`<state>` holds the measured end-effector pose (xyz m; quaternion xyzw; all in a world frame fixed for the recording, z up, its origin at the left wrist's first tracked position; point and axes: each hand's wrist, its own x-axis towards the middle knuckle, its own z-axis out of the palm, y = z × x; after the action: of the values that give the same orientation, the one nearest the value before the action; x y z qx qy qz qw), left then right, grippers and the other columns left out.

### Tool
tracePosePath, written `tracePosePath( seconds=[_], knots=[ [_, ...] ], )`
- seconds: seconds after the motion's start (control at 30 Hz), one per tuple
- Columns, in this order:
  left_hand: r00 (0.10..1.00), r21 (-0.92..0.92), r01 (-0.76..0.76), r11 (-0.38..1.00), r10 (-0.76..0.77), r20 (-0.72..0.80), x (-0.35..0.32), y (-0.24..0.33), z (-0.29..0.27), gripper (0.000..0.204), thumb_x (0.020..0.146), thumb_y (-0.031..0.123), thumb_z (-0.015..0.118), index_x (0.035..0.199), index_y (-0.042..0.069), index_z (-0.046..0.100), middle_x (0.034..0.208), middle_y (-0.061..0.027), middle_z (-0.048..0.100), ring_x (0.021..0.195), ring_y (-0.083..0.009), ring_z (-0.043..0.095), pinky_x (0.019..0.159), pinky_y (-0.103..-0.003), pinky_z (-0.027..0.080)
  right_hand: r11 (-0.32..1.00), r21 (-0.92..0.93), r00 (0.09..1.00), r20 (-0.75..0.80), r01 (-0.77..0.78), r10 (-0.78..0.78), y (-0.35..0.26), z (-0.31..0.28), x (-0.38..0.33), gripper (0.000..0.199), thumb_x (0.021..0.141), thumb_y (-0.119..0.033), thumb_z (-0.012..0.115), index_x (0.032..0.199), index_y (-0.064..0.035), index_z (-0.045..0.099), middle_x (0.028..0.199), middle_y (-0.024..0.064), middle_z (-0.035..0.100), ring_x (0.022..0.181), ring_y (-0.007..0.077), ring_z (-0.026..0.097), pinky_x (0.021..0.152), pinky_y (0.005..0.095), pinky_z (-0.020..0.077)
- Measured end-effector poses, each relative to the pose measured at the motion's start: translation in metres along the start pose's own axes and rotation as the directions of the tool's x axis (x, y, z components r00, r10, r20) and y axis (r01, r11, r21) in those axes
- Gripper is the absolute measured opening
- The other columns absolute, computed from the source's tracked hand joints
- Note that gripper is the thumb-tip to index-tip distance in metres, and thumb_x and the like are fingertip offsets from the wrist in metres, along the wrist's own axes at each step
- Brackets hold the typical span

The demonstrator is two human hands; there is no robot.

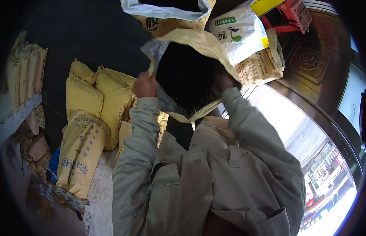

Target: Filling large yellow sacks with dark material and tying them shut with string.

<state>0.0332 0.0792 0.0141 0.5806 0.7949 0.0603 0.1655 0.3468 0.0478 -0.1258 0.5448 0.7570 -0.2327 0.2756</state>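
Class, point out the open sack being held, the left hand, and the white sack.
open yellow sack (206, 45), head view, upper rim flap
left hand (144, 85), head view, knuckles
white sack (240, 31), head view, printed face

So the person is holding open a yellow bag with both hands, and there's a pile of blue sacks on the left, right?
Not quite. The sacks piled on the left are yellow, not blue, as the head view shows. The rest holds: the left hand and the right hand grip the rim of the yellow bag and hold it open.
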Motion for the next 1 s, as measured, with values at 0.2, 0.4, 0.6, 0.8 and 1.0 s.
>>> tracePosePath(
  seconds=[0.2, 0.4, 0.6, 0.8, 1.0],
  knots=[
    [0.998, -0.080, -0.062, 0.995, 0.063, 0.011, -0.026, -0.004, 0.013, 0.024, 0.076, 0.030, 0.055, 0.069, 0.006, 0.053, 0.070, -0.0119, 0.053, 0.060, -0.0346, 0.053, 0.051, -0.044, 0.040, 0.910, 0.408, 0.923, -0.315, -0.079, 0.222, -0.053, -0.024, -0.082, 0.023, 0.078, -0.020, 0.050, 0.095, -0.0070, 0.056, 0.077, 0.0169, 0.056, 0.062, 0.0339, 0.054, 0.056, 0.0429, 0.0444],
    [0.996, -0.154, -0.092, 0.984, 0.089, -0.031, -0.032, 0.002, 0.006, 0.028, 0.076, 0.032, 0.056, 0.069, 0.006, 0.053, 0.069, -0.0114, 0.053, 0.060, -0.0347, 0.053, 0.050, -0.043, 0.041, 0.908, 0.380, 0.673, -0.720, 0.178, 0.169, -0.033, -0.048, -0.110, 0.041, 0.074, -0.016, 0.056, 0.111, -0.0025, 0.047, 0.102, 0.0219, 0.052, 0.090, 0.0402, 0.050, 0.076, 0.0433, 0.0418],
    [0.996, -0.187, 0.057, 0.981, -0.068, -0.051, -0.065, 0.010, -0.013, 0.034, 0.076, 0.039, 0.055, 0.072, 0.005, 0.056, 0.065, -0.0136, 0.054, 0.061, -0.0350, 0.055, 0.053, -0.042, 0.043, 0.768, 0.634, 0.823, -0.482, 0.092, 0.299, -0.041, -0.032, -0.086, 0.049, 0.068, -0.016, 0.061, 0.114, -0.0043, 0.046, 0.105, 0.0222, 0.050, 0.096, 0.0398, 0.048, 0.080, 0.0408, 0.0409],
    [0.920, 0.006, 0.180, 0.984, -0.170, 0.353, -0.081, -0.006, 0.003, 0.038, 0.074, 0.043, 0.056, 0.072, 0.005, 0.060, 0.066, -0.0172, 0.058, 0.064, -0.0367, 0.056, 0.056, -0.043, 0.044, 0.875, 0.434, 0.881, -0.473, 0.215, 0.018, -0.073, -0.027, -0.086, 0.048, 0.067, -0.015, 0.064, 0.112, -0.0074, 0.048, 0.095, 0.0192, 0.055, 0.088, 0.0345, 0.054, 0.072, 0.0395, 0.0450],
    [0.919, -0.236, 0.345, 0.908, -0.276, 0.281, -0.055, -0.018, -0.013, 0.032, 0.074, 0.038, 0.056, 0.071, 0.007, 0.061, 0.068, -0.0179, 0.058, 0.065, -0.0367, 0.056, 0.055, -0.045, 0.041, 0.946, 0.321, 0.936, -0.315, -0.052, 0.158, -0.030, -0.048, -0.054, 0.042, 0.068, -0.012, 0.064, 0.107, -0.0087, 0.050, 0.080, 0.0159, 0.058, 0.072, 0.0346, 0.057, 0.062, 0.0407, 0.0469]
  ],
)
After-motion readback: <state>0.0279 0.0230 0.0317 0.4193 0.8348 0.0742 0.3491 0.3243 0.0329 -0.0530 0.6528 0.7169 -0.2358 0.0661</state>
